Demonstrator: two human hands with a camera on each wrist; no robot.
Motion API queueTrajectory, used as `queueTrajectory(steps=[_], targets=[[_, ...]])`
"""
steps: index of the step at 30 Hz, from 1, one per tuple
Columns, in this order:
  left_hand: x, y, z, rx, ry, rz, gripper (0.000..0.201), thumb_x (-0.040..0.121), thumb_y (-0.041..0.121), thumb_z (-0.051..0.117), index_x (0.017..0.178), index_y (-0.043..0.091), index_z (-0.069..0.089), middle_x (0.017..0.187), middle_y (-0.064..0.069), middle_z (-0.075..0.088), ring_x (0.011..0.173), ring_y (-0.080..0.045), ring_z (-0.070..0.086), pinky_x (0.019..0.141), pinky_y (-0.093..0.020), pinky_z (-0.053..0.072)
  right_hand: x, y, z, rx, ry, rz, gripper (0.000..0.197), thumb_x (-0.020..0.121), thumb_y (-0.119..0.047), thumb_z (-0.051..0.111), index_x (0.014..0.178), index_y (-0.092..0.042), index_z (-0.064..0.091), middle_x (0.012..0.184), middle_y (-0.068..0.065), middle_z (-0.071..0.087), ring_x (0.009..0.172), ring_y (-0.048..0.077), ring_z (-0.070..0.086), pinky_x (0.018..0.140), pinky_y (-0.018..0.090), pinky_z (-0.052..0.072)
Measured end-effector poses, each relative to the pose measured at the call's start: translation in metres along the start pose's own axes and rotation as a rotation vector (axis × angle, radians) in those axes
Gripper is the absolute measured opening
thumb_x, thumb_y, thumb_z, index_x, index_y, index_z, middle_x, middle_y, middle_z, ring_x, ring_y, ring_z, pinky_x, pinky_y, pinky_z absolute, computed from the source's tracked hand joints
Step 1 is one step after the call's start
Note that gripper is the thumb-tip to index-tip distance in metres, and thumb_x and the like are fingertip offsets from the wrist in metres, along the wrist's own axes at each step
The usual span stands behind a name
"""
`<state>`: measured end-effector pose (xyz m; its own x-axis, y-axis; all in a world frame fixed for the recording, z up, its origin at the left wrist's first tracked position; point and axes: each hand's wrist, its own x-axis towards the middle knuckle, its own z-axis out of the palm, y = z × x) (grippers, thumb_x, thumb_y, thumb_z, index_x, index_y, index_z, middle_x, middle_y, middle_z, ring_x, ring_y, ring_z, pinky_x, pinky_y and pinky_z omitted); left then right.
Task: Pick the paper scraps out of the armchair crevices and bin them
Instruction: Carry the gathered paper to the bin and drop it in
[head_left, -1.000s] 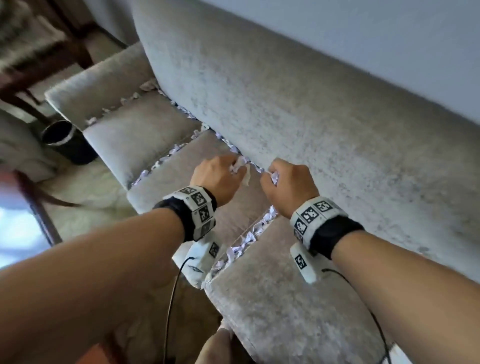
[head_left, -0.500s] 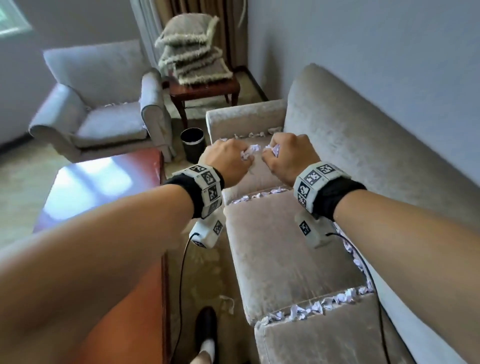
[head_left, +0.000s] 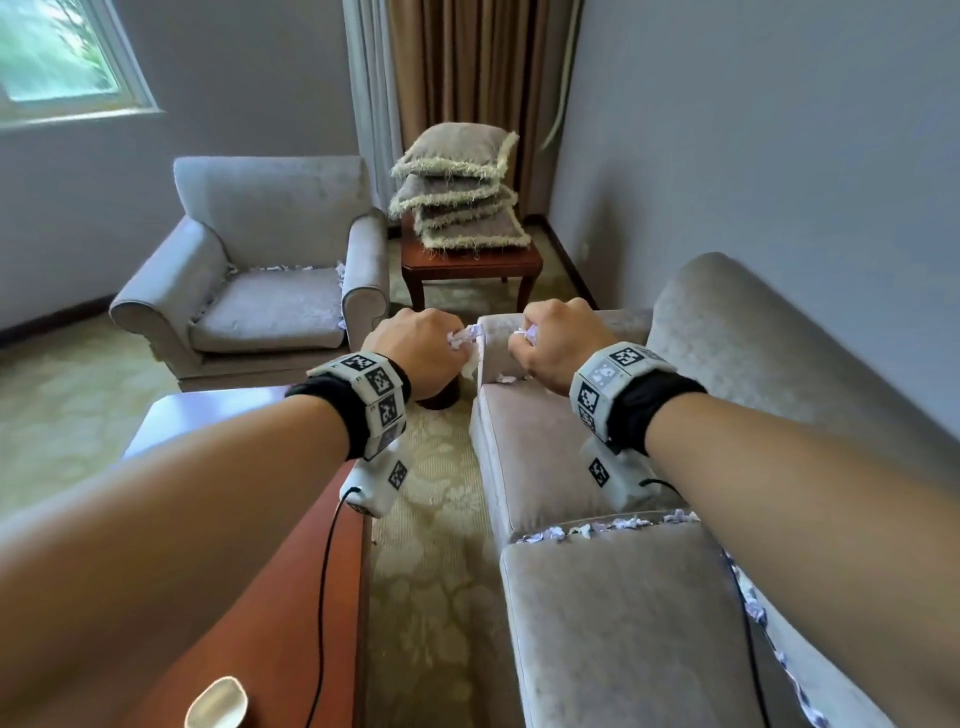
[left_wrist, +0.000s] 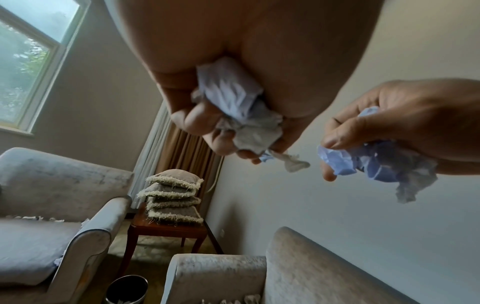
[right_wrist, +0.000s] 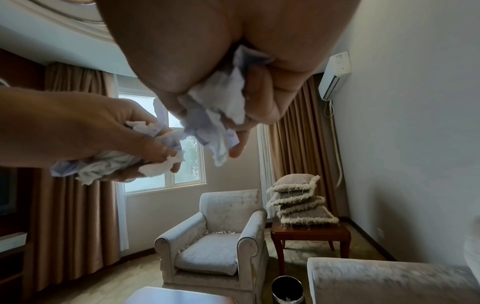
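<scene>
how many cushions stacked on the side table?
4, in one pile on the side table: top cushion, second, third, bottom. A thinner one could be hidden between them.

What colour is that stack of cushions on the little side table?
The cushions are grey-brown with shaggy cream fringe edges, clearest in the head view.

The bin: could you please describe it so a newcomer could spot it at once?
Start at the grey armchair under the window. On the floor between it and the sofa arm, before the wooden side table, stands the bin: a dark, shiny, round, open-topped container, unlike the upholstery around it.
</scene>
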<state>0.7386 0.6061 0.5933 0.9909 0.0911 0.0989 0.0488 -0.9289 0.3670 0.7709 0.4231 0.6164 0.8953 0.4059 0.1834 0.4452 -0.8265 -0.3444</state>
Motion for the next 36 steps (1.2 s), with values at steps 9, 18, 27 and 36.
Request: queueTrajectory(steps=[9,18,27,36], targets=[[0.141,-0.071,0.015,0.087,-0.036,-0.087,0.032,0.089,0.046,0.050,0.062,0.030,0.048,0.076,0.001,0.059,0.073,-0.023,0.060,0.062,-0.031,0.045,0.169,0.004,0.049,0.007,-0.086,-0.132,0.023,0.085,-0.029,0.052,0.080,-0.008,0.060,0.068,0.007,0.054,0.073,0.031,0.056,0.064,0.027,0.039],[0.335,-0.114,0.008,0.172,-0.038,-0.153,0.027,0.089,0.046,0.051,0.066,0.032,0.053,0.076,-0.001,0.060,0.074,-0.023,0.060,0.062,-0.030,0.042,0.375,0.048,0.080,0.071,-0.158,-0.138,0.025,0.085,-0.031,0.053,0.086,-0.008,0.062,0.091,0.015,0.064,0.085,0.033,0.061,0.075,0.031,0.051],[0.494,-0.165,0.022,0.163,-0.016,-0.183,0.033,0.091,0.049,0.048,0.063,0.032,0.044,0.080,0.000,0.056,0.075,-0.025,0.056,0.062,-0.031,0.040,0.538,0.076,0.119,0.045,-0.198,-0.164,0.024,0.086,-0.034,0.055,0.089,-0.012,0.064,0.089,0.016,0.065,0.085,0.034,0.062,0.075,0.031,0.050],[0.708,-0.270,0.118,0.045,-0.186,-0.170,0.026,0.092,0.046,0.049,0.074,0.027,0.053,0.076,0.004,0.056,0.076,-0.020,0.058,0.060,-0.029,0.045,0.725,0.126,0.239,0.089,-0.357,0.043,0.022,0.083,-0.038,0.054,0.076,-0.017,0.058,0.075,0.006,0.064,0.068,0.027,0.064,0.071,0.034,0.058]])
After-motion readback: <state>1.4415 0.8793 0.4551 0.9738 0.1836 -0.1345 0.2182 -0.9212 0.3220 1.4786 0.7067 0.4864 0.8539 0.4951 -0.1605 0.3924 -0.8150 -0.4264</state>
